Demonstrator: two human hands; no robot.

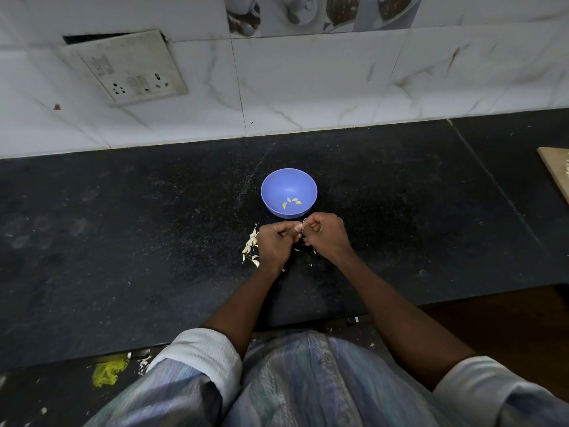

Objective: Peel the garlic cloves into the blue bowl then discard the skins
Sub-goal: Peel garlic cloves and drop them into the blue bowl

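- Four small, pale yellow peeled garlic cloves (292, 202) were seen lying at the bottom of the round blue plastic bowl (278, 183).
- The blue bowl was set on the dark, speckled stone counter (123, 241), near the white tiled wall (308, 87).
- Both hands were held close together just in front of the bowl, touching at the fingertips.
- The left hand (274, 245) was curled, and something small and pale was pinched at its fingertips.
- The right hand (324, 234) was curled too, and the same small thing seemed to be picked at by it.
- That small thing was judged to be a garlic clove being peeled, but it was too tiny and too hidden to be sure.
- A little heap of thin, white, papery garlic skins (251, 246) was left on the counter just beside the left hand.
- A few more bits of skin were scattered under the right hand.
- The peeling step was judged to be the one in hand, with the skins not yet thrown away.
- Next, the last bit of skin would need to be pulled off gently.
- Then the bare clove would need to be dropped into the bowl.
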